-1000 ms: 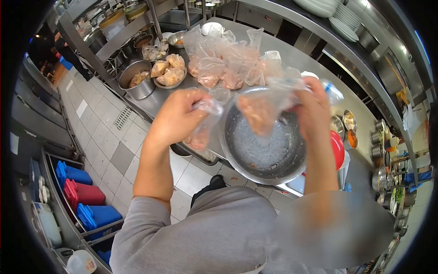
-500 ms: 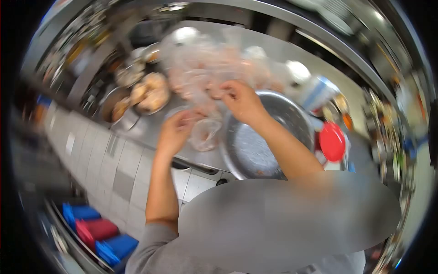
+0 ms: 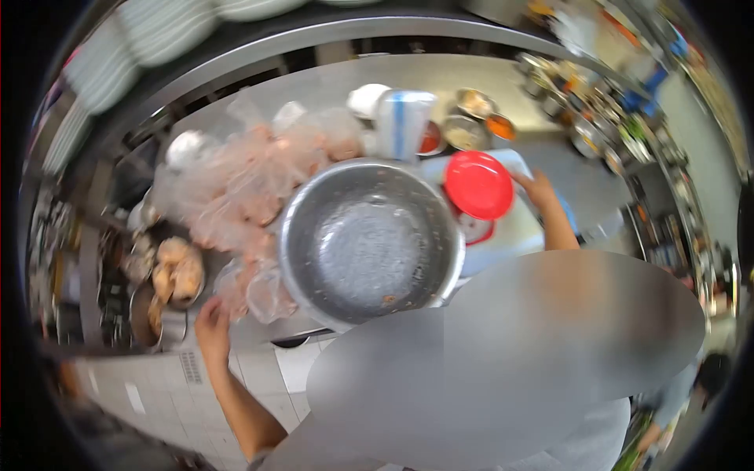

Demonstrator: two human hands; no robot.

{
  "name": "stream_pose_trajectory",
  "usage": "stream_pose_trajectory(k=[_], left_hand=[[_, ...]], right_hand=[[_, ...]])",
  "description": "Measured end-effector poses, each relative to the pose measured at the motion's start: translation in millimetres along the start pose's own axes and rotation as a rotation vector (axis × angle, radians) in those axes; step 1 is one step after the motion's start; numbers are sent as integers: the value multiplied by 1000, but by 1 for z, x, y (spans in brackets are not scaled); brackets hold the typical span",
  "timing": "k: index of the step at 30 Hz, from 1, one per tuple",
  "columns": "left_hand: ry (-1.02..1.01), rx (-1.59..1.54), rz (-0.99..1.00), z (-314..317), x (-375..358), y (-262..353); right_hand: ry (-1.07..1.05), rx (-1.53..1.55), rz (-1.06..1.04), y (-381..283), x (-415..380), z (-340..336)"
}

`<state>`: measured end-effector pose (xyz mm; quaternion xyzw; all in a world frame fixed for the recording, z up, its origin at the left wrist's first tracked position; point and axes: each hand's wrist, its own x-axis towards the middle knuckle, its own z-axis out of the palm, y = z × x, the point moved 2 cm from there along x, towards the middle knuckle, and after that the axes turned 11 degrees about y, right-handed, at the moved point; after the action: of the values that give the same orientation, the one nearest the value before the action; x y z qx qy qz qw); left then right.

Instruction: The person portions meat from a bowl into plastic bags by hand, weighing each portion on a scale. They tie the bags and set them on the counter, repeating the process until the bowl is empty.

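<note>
Counter (image 3: 499, 78): brightly lit; warm sheen toward the far right.
Bowl (image 3: 369, 251): white glints on rim and wall; cloudy reflections across the base.
Bags (image 3: 259, 169): milky highlights; outlines smeared together by blur.
Red plate (image 3: 477, 188): small pale glints; colour vivid.
Shelf (image 3: 377, 28): front edge gleaming, bent into an arc by lens distortion; dark shadow beneath.
Plates (image 3: 161, 27): pale, softly smeared.
Shirt (image 3: 310, 451): largely under a smooth grey blurred patch.
Floor (image 3: 267, 385): pale, soft in detail.
Borders: black, rounded, dim.
</note>
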<state>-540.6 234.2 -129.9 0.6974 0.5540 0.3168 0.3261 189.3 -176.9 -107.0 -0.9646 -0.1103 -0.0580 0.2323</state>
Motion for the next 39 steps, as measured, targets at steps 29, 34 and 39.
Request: stream_pose_trajectory(k=[29,34,39], left_hand=[[-290,780,568,171,314,110],[-657,-219,87,185,317,75],[17,294,492,186,310,103]], right_hand=[[88,741,288,37,-81,0],[123,701,322,37,-88,5],[133,698,326,43,-77,17]])
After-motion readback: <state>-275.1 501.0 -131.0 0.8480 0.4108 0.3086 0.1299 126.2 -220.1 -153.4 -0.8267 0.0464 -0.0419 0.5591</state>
